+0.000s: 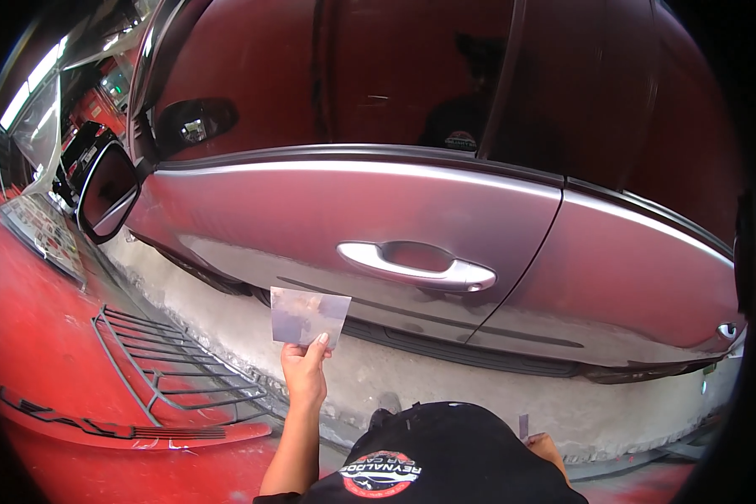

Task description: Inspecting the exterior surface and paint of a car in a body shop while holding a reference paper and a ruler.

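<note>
Now holding a worn sheet of sandpaper (309,316) up against a dull red car door (328,218), mid-sanding by the look of it.

Left hand (304,370) pinching the sheet's lower edge, at 7 o'clock from the door handle (420,267); right hand (544,445) low at 5 o'clock, grip unclear. Open panel at 12 o'clock; handle and trim strip (445,340) close by.

Glossy red painted metal door (311,218), chromed smooth handle (416,266), dull grey sanding paper (308,316), rough masked sill (445,378).

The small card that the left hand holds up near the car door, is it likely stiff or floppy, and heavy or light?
Probably fairly stiff: the card stands flat and upright though the left hand pinches only its lower edge. Probably light, since fingertips alone carry it. Its surface looks glossy, so it may slip.
</note>
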`<act>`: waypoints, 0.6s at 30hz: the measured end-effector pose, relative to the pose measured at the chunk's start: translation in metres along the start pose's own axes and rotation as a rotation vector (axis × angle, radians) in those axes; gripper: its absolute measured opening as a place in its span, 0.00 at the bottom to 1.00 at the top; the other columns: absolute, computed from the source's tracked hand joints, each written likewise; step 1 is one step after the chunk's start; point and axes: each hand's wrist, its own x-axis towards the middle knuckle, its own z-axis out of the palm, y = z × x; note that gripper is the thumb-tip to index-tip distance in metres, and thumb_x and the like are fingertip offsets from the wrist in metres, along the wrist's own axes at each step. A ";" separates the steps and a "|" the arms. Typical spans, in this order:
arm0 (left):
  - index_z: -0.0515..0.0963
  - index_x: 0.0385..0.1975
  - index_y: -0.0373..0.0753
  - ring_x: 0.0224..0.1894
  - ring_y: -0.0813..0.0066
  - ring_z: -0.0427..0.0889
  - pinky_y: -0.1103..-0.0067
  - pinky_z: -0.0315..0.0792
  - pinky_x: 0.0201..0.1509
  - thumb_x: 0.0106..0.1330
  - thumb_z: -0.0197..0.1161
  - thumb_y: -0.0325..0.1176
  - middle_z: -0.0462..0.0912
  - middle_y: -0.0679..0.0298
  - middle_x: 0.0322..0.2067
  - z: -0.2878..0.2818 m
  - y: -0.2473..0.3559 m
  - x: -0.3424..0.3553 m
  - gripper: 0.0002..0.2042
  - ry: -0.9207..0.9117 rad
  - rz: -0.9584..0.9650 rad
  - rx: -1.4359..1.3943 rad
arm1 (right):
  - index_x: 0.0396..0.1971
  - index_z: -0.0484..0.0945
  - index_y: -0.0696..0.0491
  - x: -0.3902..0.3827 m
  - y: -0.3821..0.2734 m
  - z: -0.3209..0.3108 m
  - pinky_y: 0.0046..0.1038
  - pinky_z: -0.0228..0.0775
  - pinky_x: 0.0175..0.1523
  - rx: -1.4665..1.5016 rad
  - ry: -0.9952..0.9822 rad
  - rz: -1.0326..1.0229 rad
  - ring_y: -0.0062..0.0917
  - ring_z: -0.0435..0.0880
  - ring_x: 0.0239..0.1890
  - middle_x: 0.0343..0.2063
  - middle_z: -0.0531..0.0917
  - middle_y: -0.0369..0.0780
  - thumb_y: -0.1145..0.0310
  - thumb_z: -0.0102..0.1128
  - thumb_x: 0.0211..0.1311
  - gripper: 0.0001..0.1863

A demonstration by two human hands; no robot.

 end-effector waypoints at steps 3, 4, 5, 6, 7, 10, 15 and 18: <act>0.74 0.37 0.37 0.29 0.81 0.75 0.84 0.68 0.30 0.55 0.62 0.22 0.79 0.66 0.31 0.002 0.000 0.000 0.10 -0.034 -0.017 -0.013 | 0.15 0.79 0.58 -0.007 -0.014 -0.003 0.22 0.72 0.32 0.074 -0.013 0.015 0.19 0.82 0.24 0.20 0.83 0.40 0.72 0.70 0.36 0.08; 0.74 0.37 0.37 0.29 0.81 0.75 0.84 0.68 0.30 0.55 0.62 0.22 0.79 0.66 0.31 0.002 -0.001 0.001 0.10 -0.036 -0.023 -0.018 | 0.16 0.79 0.58 -0.010 -0.021 -0.003 0.22 0.72 0.31 0.062 -0.005 0.028 0.20 0.82 0.24 0.20 0.83 0.39 0.73 0.70 0.36 0.07; 0.74 0.37 0.37 0.30 0.81 0.75 0.83 0.68 0.30 0.55 0.62 0.22 0.79 0.65 0.31 0.001 -0.001 0.002 0.10 -0.057 -0.023 -0.013 | 0.17 0.80 0.59 -0.012 -0.025 -0.005 0.23 0.72 0.31 0.050 0.003 0.040 0.20 0.82 0.24 0.20 0.83 0.39 0.74 0.69 0.36 0.07; 0.74 0.37 0.36 0.30 0.80 0.75 0.83 0.68 0.31 0.54 0.63 0.22 0.79 0.65 0.31 0.001 -0.002 0.002 0.10 -0.081 -0.025 -0.008 | 0.17 0.80 0.59 -0.014 -0.027 -0.006 0.23 0.72 0.31 0.050 0.008 0.048 0.20 0.82 0.24 0.20 0.83 0.39 0.74 0.69 0.36 0.07; 0.74 0.37 0.36 0.30 0.80 0.75 0.83 0.68 0.31 0.54 0.63 0.22 0.79 0.65 0.31 0.002 -0.002 0.002 0.10 -0.086 -0.032 -0.011 | 0.17 0.80 0.59 -0.013 -0.028 -0.007 0.23 0.72 0.30 0.001 0.020 -0.010 0.20 0.81 0.24 0.20 0.83 0.39 0.73 0.70 0.36 0.07; 0.74 0.36 0.36 0.30 0.80 0.76 0.83 0.68 0.31 0.54 0.63 0.21 0.79 0.65 0.31 0.006 0.000 0.003 0.11 -0.099 -0.053 -0.013 | 0.18 0.80 0.59 -0.009 -0.021 -0.001 0.24 0.72 0.29 -0.007 0.042 -0.050 0.20 0.81 0.23 0.20 0.83 0.39 0.73 0.70 0.36 0.08; 0.74 0.37 0.36 0.30 0.79 0.76 0.82 0.69 0.31 0.53 0.62 0.21 0.79 0.64 0.32 0.013 0.000 0.004 0.11 -0.180 -0.066 -0.029 | 0.18 0.80 0.59 -0.018 -0.043 -0.005 0.23 0.71 0.28 0.098 0.067 -0.071 0.19 0.80 0.21 0.18 0.83 0.39 0.73 0.70 0.37 0.08; 0.74 0.37 0.36 0.31 0.79 0.76 0.82 0.69 0.31 0.53 0.63 0.22 0.79 0.64 0.32 0.019 0.005 0.004 0.12 -0.233 -0.070 -0.051 | 0.18 0.80 0.60 -0.025 -0.070 -0.016 0.23 0.70 0.27 0.093 0.092 -0.086 0.18 0.79 0.20 0.17 0.82 0.39 0.73 0.69 0.39 0.08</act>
